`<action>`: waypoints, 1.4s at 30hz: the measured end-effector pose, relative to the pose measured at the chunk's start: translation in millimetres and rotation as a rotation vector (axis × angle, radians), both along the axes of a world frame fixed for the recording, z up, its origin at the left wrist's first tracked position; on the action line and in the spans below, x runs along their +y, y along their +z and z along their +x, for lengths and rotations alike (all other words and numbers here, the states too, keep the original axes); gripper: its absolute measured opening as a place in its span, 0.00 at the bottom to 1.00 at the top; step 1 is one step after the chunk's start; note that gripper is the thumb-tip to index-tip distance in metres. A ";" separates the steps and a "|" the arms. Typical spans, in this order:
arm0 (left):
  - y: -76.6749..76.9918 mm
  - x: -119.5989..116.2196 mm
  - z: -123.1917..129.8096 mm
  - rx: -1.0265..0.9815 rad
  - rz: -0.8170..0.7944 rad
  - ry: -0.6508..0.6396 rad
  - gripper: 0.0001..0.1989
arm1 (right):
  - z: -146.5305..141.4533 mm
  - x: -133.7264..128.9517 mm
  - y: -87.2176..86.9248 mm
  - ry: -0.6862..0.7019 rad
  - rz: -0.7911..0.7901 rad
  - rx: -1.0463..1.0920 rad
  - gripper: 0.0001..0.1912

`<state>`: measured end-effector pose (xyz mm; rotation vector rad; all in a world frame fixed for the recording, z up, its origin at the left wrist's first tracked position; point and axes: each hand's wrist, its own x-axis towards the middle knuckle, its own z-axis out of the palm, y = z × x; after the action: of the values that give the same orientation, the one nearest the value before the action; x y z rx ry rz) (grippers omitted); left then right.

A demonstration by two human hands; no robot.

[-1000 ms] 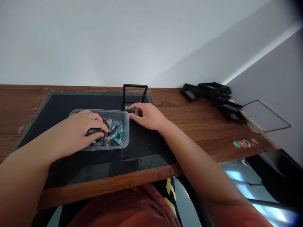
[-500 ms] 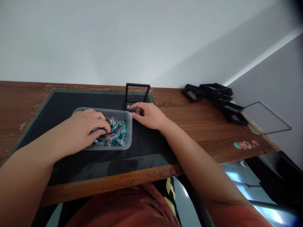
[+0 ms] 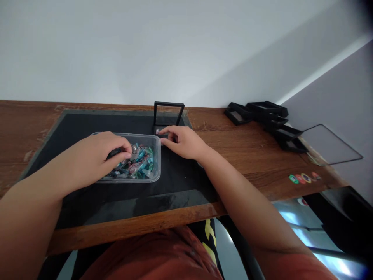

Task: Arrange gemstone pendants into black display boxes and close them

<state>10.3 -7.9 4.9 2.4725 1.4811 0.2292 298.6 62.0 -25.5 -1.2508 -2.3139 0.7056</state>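
Observation:
A clear plastic container (image 3: 157, 159) full of small shiny blue, green, pink and clear pieces (image 3: 141, 163) sits on a black mat. My left hand (image 3: 97, 155) reaches over its left side, thumb and index finger pinched on a small clear piece (image 3: 134, 156). Beyond the container's far right corner stands a hinged black display frame (image 3: 169, 104), its lid upright with a clear window. My right hand (image 3: 185, 142) holds its lower half, index finger over it and thumb at the near edge; the palm hides part of it. A small pale bit (image 3: 157, 131) shows by the index fingertip.
The black mat (image 3: 180, 182) covers part of the wooden table (image 3: 233, 155). Several more black frames (image 3: 266, 109) lie piled at the back right. Several round coloured stickers (image 3: 300, 178) are at the right edge. A white wall (image 3: 145, 50) bounds the back.
My left hand has lifted slightly and shifted left over the container, and a clear piece now shows at its fingertips. My right hand has stayed at the frame.

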 end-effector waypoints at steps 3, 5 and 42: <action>3.7 -2.1 0.5 -0.010 0.027 0.105 0.16 | 0.7 0.7 -0.6 -0.003 -0.004 0.000 0.16; 6.0 -2.8 0.7 -0.007 0.056 0.151 0.17 | 1.0 0.5 -0.6 -0.004 -0.011 -0.001 0.16; -5.2 -2.5 2.6 0.076 0.006 -0.104 0.16 | 2.1 -0.2 -0.8 0.033 0.007 -0.011 0.19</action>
<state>12.9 -10.4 -0.3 2.5808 1.3770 0.1218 300.7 61.8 -26.3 -1.2193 -2.3492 0.7028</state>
